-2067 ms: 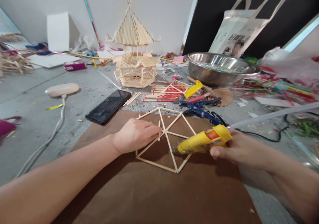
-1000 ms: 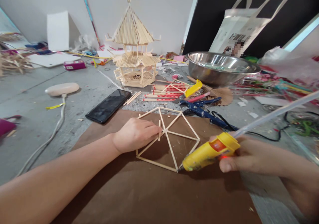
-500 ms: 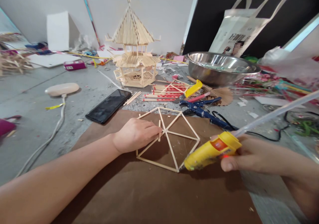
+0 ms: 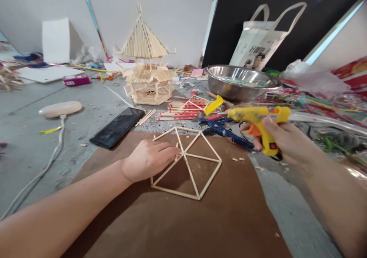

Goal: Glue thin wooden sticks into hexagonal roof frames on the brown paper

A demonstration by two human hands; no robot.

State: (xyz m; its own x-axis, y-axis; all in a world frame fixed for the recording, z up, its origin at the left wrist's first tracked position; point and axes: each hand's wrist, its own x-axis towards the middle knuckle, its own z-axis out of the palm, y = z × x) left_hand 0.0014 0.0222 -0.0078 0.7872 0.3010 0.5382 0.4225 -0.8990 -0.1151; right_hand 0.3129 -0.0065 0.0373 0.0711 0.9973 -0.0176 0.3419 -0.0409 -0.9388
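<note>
A flat hexagon frame of thin wooden sticks [image 4: 197, 162] lies on a brown sheet [image 4: 177, 216]. My left hand [image 4: 149, 159] rests on the frame's left half, fingers pressed together and holding a short stick upright at the centre joint. My right hand [image 4: 282, 141] is closed round a yellow glue gun [image 4: 259, 122], lifted to the right of the frame with its nozzle pointing left, apart from the sticks. A clear glue stick trails from the gun's back.
A black phone [image 4: 117, 127] lies left of the frame. Behind stand a stick pagoda model [image 4: 145, 59], red-marked sticks [image 4: 183, 111], blue pliers [image 4: 222, 130], a yellow knife [image 4: 213, 104] and a steel bowl [image 4: 241, 83]. A cable and beige plug [image 4: 60, 109] are at left.
My right hand lifted the glue gun from the frame's lower right corner and drew it up and to the right. My left hand stayed at the centre joint. The view shifted slightly.
</note>
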